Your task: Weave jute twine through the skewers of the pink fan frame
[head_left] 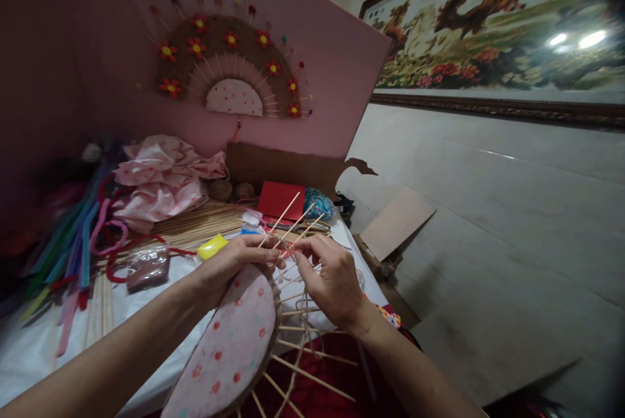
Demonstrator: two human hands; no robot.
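Observation:
A half-round piece covered in pink flowered fabric lies tilted below my hands, with thin wooden sticks fanning out from its curved edge. Twine runs loosely among the lower sticks. My left hand is closed at the top of the piece, its fingers around the base of the upper sticks. Close beside it, my right hand pinches at those sticks, near a small bit of red between the two hands. What exactly its fingertips hold is too small to tell.
Behind my hands are a bundle of sticks, a red square, blue yarn, scissors and crumpled pink fabric. Coloured pipe cleaners lie left. A finished fan decorates the pink board.

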